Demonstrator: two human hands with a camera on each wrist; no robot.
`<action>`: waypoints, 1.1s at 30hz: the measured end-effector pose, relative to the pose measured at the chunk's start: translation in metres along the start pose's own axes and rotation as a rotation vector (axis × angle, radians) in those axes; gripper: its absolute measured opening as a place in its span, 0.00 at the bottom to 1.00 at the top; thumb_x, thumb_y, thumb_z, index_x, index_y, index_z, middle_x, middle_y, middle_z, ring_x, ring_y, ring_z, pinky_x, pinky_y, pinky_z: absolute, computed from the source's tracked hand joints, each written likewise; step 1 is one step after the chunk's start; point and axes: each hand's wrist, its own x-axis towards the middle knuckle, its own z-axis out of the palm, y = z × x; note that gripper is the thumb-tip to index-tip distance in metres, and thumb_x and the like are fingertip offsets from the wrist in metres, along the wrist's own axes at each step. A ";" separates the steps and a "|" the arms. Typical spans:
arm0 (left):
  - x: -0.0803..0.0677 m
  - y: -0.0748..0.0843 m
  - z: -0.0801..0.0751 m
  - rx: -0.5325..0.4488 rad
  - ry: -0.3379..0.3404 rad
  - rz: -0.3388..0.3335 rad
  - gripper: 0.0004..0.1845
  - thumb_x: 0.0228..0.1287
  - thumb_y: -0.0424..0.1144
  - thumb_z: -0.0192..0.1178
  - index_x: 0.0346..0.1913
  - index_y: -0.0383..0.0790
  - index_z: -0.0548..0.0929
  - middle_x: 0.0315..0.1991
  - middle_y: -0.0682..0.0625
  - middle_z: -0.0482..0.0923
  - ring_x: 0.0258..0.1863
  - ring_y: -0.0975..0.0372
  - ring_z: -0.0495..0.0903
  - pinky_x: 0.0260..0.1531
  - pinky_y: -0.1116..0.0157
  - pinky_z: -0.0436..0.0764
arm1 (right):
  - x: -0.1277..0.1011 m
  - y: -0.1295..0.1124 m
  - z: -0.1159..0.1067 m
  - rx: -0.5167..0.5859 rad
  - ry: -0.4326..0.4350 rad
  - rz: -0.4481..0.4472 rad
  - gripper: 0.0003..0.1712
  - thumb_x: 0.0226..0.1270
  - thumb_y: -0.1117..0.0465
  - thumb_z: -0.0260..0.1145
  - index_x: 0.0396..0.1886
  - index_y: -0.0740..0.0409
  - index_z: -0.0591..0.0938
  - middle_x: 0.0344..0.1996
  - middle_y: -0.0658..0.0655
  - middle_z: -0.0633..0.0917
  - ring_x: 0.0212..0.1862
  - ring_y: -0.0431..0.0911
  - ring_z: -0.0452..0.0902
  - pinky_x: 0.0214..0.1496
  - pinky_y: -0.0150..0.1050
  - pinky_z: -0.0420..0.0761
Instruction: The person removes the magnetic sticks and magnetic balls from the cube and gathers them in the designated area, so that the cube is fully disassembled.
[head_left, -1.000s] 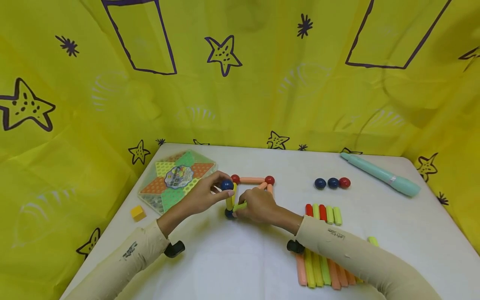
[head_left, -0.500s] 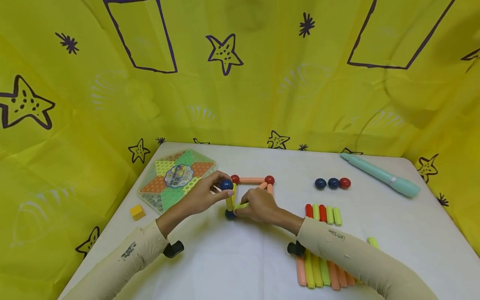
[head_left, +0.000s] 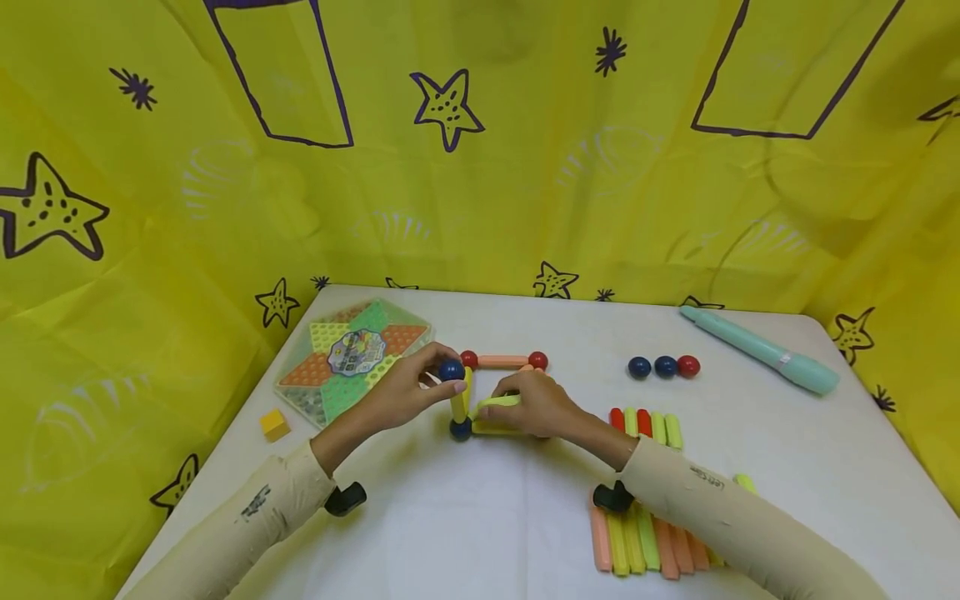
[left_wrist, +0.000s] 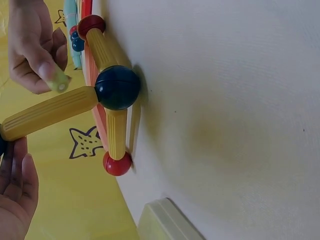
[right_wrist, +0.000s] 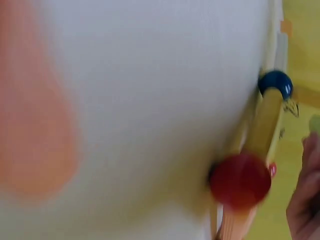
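Note:
My left hand (head_left: 401, 392) holds a dark blue ball (head_left: 452, 371) between thumb and fingers. From it a yellow stick (left_wrist: 52, 111) runs down to a second blue ball (left_wrist: 117, 87), a corner of a frame lying on the table. Two red balls (head_left: 537, 360) joined by a coral stick (head_left: 502, 362) form its far side; a yellow stick (right_wrist: 265, 120) links the blue corner to another red ball (right_wrist: 240, 181). My right hand (head_left: 536, 404) pinches a light green stick (head_left: 498, 402) over the frame, its end apart from the blue corner ball.
Right of the frame lie rows of coloured sticks (head_left: 622, 542), partly under my right sleeve. Two blue balls and a red ball (head_left: 688, 367) sit behind them. A teal wand-shaped object (head_left: 765, 350) is at back right. At left are a hexagonal patterned case (head_left: 303, 333) and a yellow cube (head_left: 275, 425).
My right hand has drawn back to the right with the green stick, away from the lower blue ball, uncovering the frame's near yellow stick. The left hand stays nearly still.

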 end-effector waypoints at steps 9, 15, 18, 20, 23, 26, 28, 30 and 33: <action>-0.003 0.003 0.000 0.022 0.004 -0.005 0.20 0.70 0.47 0.64 0.59 0.41 0.76 0.45 0.48 0.82 0.44 0.57 0.81 0.48 0.60 0.80 | -0.047 0.032 -0.050 0.406 -0.295 -0.038 0.27 0.84 0.58 0.45 0.79 0.51 0.59 0.34 0.65 0.81 0.27 0.58 0.75 0.27 0.37 0.74; -0.004 0.003 0.002 0.028 0.017 0.000 0.19 0.70 0.45 0.64 0.57 0.40 0.77 0.44 0.50 0.81 0.44 0.54 0.80 0.48 0.60 0.80 | -0.092 0.054 -0.085 0.471 -0.227 0.003 0.25 0.85 0.57 0.44 0.76 0.54 0.60 0.37 0.73 0.80 0.26 0.60 0.74 0.26 0.41 0.77; -0.003 0.004 0.002 0.019 0.019 0.005 0.18 0.71 0.45 0.64 0.57 0.41 0.77 0.44 0.51 0.81 0.45 0.52 0.80 0.48 0.59 0.80 | -0.118 0.070 -0.099 0.405 -0.156 0.063 0.22 0.83 0.59 0.49 0.70 0.57 0.62 0.32 0.68 0.82 0.22 0.51 0.73 0.24 0.38 0.75; -0.003 0.004 0.003 0.016 0.016 0.007 0.18 0.71 0.45 0.64 0.57 0.42 0.77 0.44 0.51 0.81 0.45 0.52 0.80 0.48 0.59 0.80 | -0.137 0.082 -0.107 0.346 -0.116 0.091 0.22 0.81 0.60 0.52 0.69 0.58 0.62 0.29 0.64 0.82 0.19 0.44 0.69 0.21 0.35 0.71; -0.003 0.004 0.003 0.025 0.020 0.007 0.18 0.70 0.46 0.64 0.57 0.43 0.77 0.44 0.50 0.81 0.44 0.53 0.81 0.48 0.59 0.80 | -0.167 0.101 -0.116 0.304 -0.075 0.113 0.24 0.80 0.61 0.55 0.70 0.61 0.63 0.26 0.60 0.83 0.17 0.43 0.65 0.18 0.34 0.68; -0.003 0.004 0.003 0.043 0.030 0.001 0.17 0.70 0.46 0.65 0.56 0.45 0.77 0.43 0.50 0.82 0.43 0.55 0.81 0.47 0.60 0.80 | -0.198 0.121 -0.124 0.254 -0.027 0.148 0.24 0.79 0.62 0.57 0.69 0.60 0.65 0.23 0.53 0.82 0.16 0.41 0.64 0.17 0.34 0.67; -0.004 0.004 0.003 0.045 0.035 0.001 0.17 0.69 0.46 0.65 0.56 0.45 0.78 0.44 0.50 0.82 0.43 0.56 0.81 0.47 0.60 0.80 | -0.216 0.133 -0.127 0.190 0.016 0.177 0.23 0.77 0.62 0.59 0.68 0.59 0.67 0.22 0.49 0.79 0.16 0.40 0.65 0.17 0.35 0.67; -0.004 0.004 0.002 0.046 0.037 0.005 0.17 0.69 0.46 0.65 0.56 0.45 0.78 0.44 0.50 0.82 0.43 0.57 0.81 0.47 0.60 0.80 | -0.233 0.143 -0.129 0.129 0.047 0.213 0.23 0.76 0.61 0.61 0.67 0.59 0.69 0.24 0.48 0.78 0.16 0.39 0.65 0.17 0.34 0.68; -0.005 0.004 0.002 0.040 0.040 0.012 0.17 0.69 0.45 0.65 0.56 0.44 0.78 0.44 0.49 0.82 0.42 0.58 0.80 0.46 0.61 0.81 | -0.253 0.153 -0.127 0.078 0.063 0.257 0.23 0.73 0.62 0.64 0.64 0.62 0.72 0.29 0.50 0.76 0.17 0.37 0.67 0.18 0.34 0.69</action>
